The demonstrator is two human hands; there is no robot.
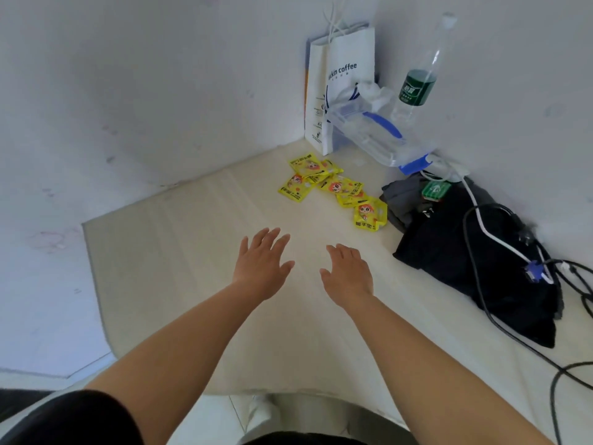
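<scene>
Scattered at 1 o'clock from both hands, well apart from them: yellow packets [333, 187], lying flat and partly overlapping on the mattress [192, 252], near the far corner. Probably light, thin and crinkly, with a slick printed skin; soft enough to bend, unlikely to break. Best pinched at an edge or corner, one at a time, or swept together into a heap and scooped from underneath, since flat sachets on a soft surface give little to grip from above.

Nearer in, left hand [261, 264] and right hand [348, 274] side by side, palms down, reaching forward over the bare middle of the mattress. Fingers [268, 236] straight and slightly spread on both, holding nothing. Hard to tell whether hovering or resting on the surface. Forearms stretched long, wrists level, both aimed toward 12 o'clock.

Further out, at 12 to 1 o'clock against the wall: a white paper bag [340, 85], a clear plastic jug [375, 133] on its side, an upright bottle [420, 78]. At 3 o'clock, a heap of dark clothes [449, 268] with cables [481, 226] trailing across it.
</scene>
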